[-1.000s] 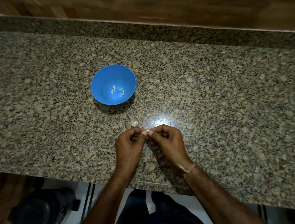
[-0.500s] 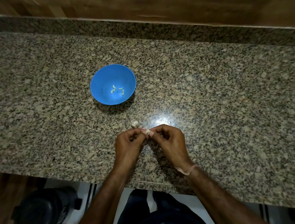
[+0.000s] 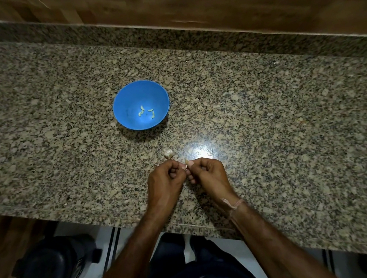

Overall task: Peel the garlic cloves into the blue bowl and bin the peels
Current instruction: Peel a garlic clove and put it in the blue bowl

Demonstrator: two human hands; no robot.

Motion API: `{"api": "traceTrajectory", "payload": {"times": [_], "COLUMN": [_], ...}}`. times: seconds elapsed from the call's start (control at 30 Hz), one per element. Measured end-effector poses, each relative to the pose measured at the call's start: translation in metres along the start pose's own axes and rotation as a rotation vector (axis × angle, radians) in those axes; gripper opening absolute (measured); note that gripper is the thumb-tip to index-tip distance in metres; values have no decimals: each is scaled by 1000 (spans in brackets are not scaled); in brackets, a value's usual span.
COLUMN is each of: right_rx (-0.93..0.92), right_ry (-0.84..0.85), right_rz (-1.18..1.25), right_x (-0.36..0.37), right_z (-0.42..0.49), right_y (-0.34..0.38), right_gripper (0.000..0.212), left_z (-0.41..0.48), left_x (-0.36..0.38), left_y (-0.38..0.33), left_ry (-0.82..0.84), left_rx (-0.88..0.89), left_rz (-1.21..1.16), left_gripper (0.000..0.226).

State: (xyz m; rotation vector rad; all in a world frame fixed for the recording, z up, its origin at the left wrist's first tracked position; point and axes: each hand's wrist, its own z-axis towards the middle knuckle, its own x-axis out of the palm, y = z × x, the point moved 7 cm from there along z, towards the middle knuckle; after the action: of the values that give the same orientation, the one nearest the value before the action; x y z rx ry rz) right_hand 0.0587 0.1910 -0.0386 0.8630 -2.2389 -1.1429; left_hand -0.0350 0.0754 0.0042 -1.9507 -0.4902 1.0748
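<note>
- Blue bowl stands on the granite countertop, well beyond the hands. Its position matches the earlier frames.
- Peeled cloves, a few pale pieces, lie at the bottom of the bowl, arranged as before.
- Garlic clove sits between the two hands, just above the countertop and near its front edge.
- Left hand: fingers curled, thumb and forefinger clamped on the clove.
- Right hand: fingers curled, tips pinching the same clove. Both hands keep nearly the posture of a second ago.
- Unpeeled garlic piece lies on the countertop just beyond the left hand and has not moved.
- Black container stands on the floor, lower left.
</note>
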Motion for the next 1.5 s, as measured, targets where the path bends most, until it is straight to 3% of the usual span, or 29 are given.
{"api": "traceTrajectory", "payload": {"times": [0.3, 0.5, 0.63, 0.8, 0.97, 1.13, 1.5], "right_rx": [193, 84, 11, -102, -132, -324, -369], "right_ry": [-93, -69, -36, -39, -58, -136, -243], "right_rz": [257, 116, 29, -147, -110, -384, -389], "right_x": [8, 12, 15, 21, 28, 28, 29], "right_z": [-2, -3, -11, -20, -24, -30, -47], "right_y": [-17, -10, 0, 14, 12, 17, 10], "right_gripper": [18, 28, 36, 31, 31, 26, 18], "left_z": [7, 21, 27, 26, 24, 27, 20], "left_x": [-9, -18, -16, -16, -22, -34, -42], "left_y": [6, 17, 14, 14, 15, 15, 10], "left_ry": [29, 11, 111, 214, 344, 373, 399], "left_rx": [-9, -44, 19, -10, -67, 21, 79], "left_rz": [82, 141, -41, -238, -371, -258, -162], "left_gripper": [8, 10, 11, 9, 12, 9, 10]}}
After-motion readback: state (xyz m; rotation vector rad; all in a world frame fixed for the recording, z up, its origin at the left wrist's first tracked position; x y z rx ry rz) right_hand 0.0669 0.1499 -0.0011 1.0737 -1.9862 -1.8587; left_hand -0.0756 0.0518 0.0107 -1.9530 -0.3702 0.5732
